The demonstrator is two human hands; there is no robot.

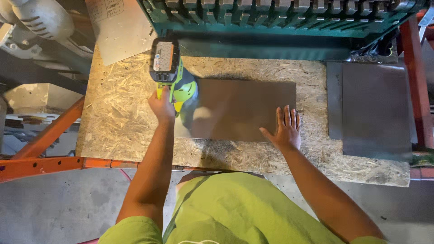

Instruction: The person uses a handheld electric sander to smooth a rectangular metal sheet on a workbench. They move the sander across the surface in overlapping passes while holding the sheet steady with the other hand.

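A dark rectangular metal sheet lies flat on a chipboard worktop. My left hand grips the handle of a lime-green cordless power tool with a battery pack on top, its head resting at the sheet's left edge. My right hand lies flat with fingers spread on the sheet's lower right corner.
A green metal machine spans the far edge of the worktop. More dark metal sheets are stacked at the right. A pale sheet leans at the top left. Orange frame rails run below left and at the right.
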